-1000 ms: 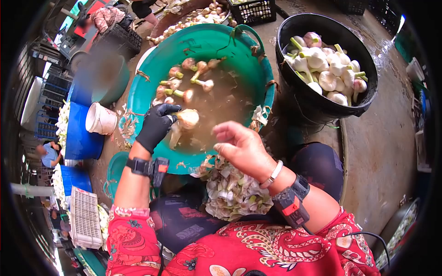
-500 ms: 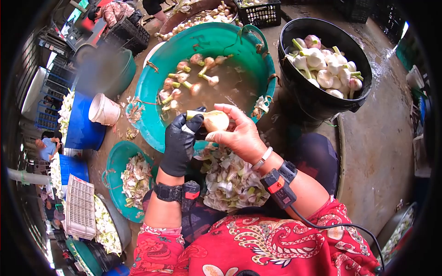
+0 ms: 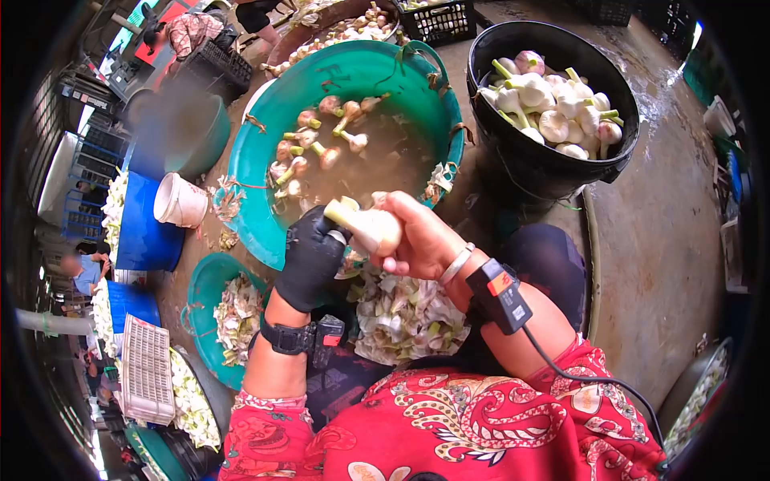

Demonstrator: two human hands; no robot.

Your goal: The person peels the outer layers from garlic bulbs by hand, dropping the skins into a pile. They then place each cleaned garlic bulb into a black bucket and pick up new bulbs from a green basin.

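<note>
A garlic bulb [image 3: 377, 230] with a short cut stem is in my bare right hand [image 3: 425, 240], its fingers closed round the bulb's right side. My left hand [image 3: 309, 258], in a black glove, is closed beside the stem. A small pale, shiny bit shows at its fingers, too small to name. Beyond both hands, the large green tub [image 3: 253, 148] holds murky water and floating garlic bulbs [image 3: 328, 155]. Below the hands lies a heap of peeled garlic skins [image 3: 409, 317]. At the upper right, white bulbs [image 3: 553, 126] fill a black bucket [image 3: 529, 172].
A small green basin [image 3: 204, 280] of skins stands at the left. Further left are a white bucket [image 3: 178, 200], a blue tub [image 3: 147, 224] and a pale crate [image 3: 147, 369]. A black crate [image 3: 439, 24] is at the back. A person [image 3: 192, 34] sits at the upper left.
The garlic bulb has tilted, its stem now pointing up and left. My left hand has shifted slightly down and left, its fingers away from the stem's end. The view has shifted a little.
</note>
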